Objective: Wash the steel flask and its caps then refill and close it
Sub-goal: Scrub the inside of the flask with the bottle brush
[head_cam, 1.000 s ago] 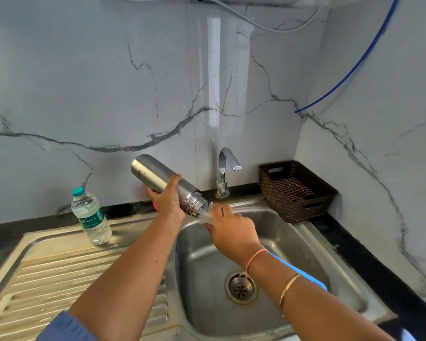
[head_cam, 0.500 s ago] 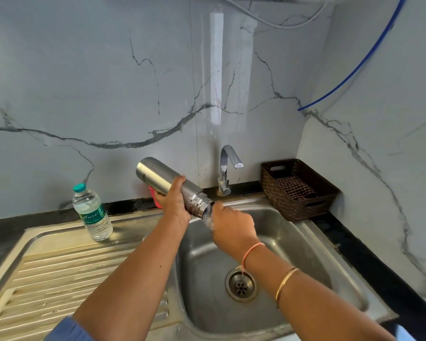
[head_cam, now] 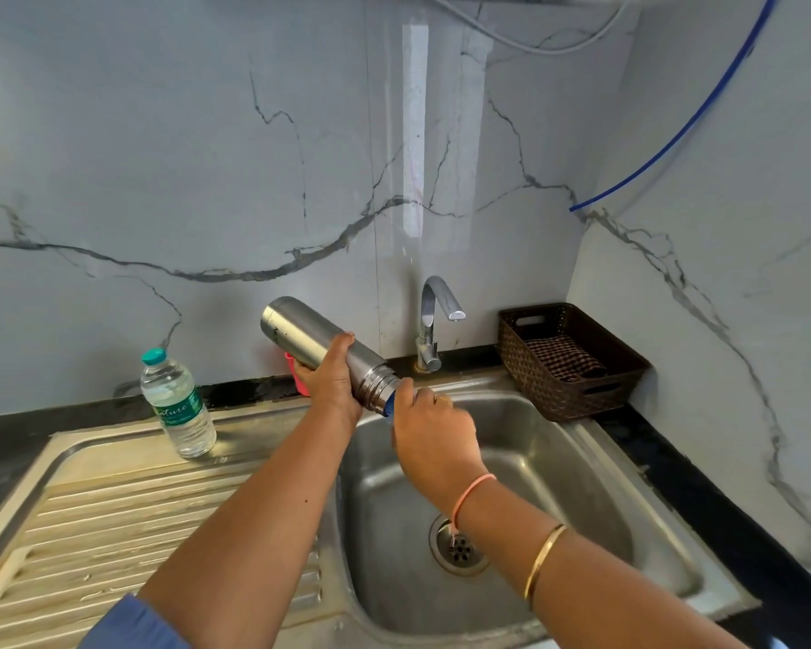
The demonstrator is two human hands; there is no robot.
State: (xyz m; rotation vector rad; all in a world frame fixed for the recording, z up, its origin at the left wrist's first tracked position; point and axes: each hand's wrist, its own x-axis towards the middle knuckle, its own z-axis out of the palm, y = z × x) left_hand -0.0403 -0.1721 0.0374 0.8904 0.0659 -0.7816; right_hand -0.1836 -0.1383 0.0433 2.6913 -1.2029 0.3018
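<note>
- While slanting mouth-down above the left rim of the sink [head_cam: 558, 484], the steel flask [head_cam: 300, 330] looks rigid, probably slippery.
- Left hand [head_cam: 328, 381]: fingers wrapped round its middle, the safest hold.
- Right hand [head_cam: 434, 437]: fingers curled at its mouth; grip unclear.

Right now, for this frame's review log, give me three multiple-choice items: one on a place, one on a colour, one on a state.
1. Where does the water bottle stand?
A) on the draining board left of the basin
B) in the basket
C) under the tap

2. What colour is the bottle's cap?
A) red
B) teal
C) white

3. How is the steel flask held?
A) upright
B) tilted, mouth down toward the basin
C) lying flat on the counter

Answers:
1 A, it stands on the ribbed steel beside the basin.
2 B, the cap shows teal.
3 B, the left hand grips its body with the base raised.
</note>
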